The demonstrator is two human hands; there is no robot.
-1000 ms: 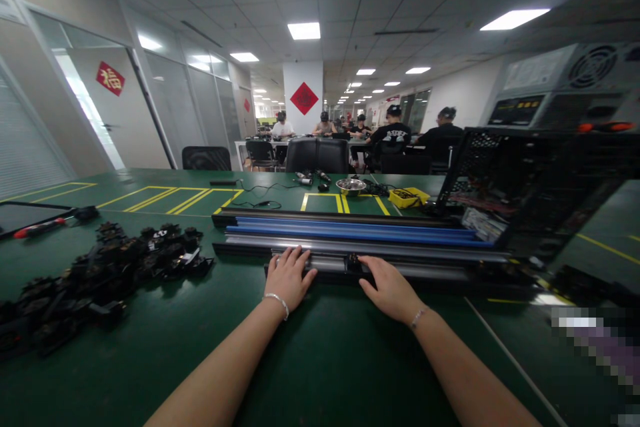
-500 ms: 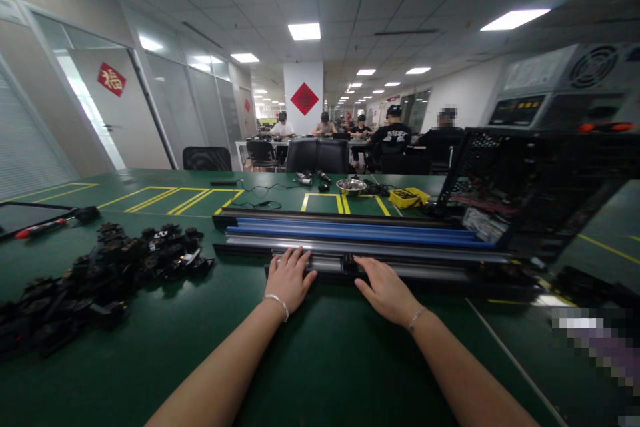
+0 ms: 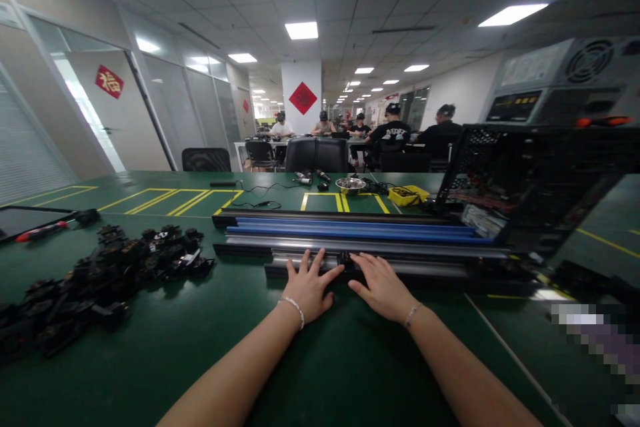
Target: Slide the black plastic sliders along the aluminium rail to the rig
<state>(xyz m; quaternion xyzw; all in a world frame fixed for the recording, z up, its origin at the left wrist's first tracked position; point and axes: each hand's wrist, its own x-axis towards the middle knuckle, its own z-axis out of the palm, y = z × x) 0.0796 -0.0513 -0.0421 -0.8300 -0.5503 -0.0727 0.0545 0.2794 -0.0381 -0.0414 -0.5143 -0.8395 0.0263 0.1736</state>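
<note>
Nearest to me on the green table lies a long dark rail (image 3: 425, 271) with a shiny metal top. A small black part (image 3: 345, 258) sits on it, between my hands. My left hand (image 3: 311, 288) is open, its fingers spread over the rail just left of that part, one finger pointing toward it. My right hand (image 3: 384, 287) rests at the part's right side, fingers stretched forward and thumb apart. Its fingertips reach the part's edge; whether they press on it I cannot tell. Behind are a grey rail (image 3: 310, 243) and a blue bar (image 3: 350, 229).
Many black parts (image 3: 95, 280) are heaped at left, near a red-handled screwdriver (image 3: 45, 231). A metal bowl (image 3: 351, 185) and yellow tray (image 3: 409, 196) stand farther back. An open computer case (image 3: 545, 187) stands right. Several people sit at a far table.
My left hand has moved right along the rail, closer to the small black part, and its fingers have spread. My right hand has shifted slightly left.
</note>
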